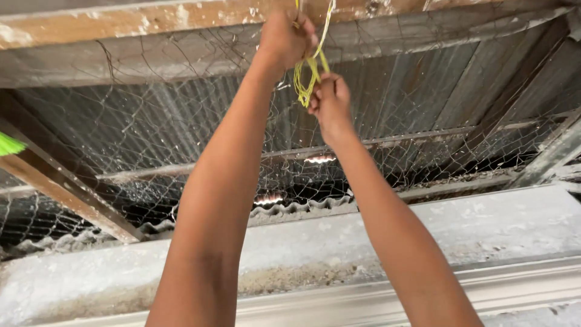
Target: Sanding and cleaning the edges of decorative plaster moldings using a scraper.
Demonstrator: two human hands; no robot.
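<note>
Yellow cord: the yellow cord (307, 75) hangs in thin loops between the two raised hands, running up past them out of the top of the view.
Right hand: the right hand (330, 100) sits just below the left, fingers pinched on the cord's lower loops.
Left hand: the left hand (285, 37) is clenched around the cord's upper strands, close under the wooden beam (121, 21).
Wire mesh: wire mesh (145, 139) stretches behind both hands.
Corrugated roof sheets: corrugated roof sheets (423, 79) lie beyond the mesh.
Concrete ledge: a pale concrete ledge (484, 224) runs below the forearms.
Green bristles: green bristles (9, 145) poke in far left of the hands.
</note>
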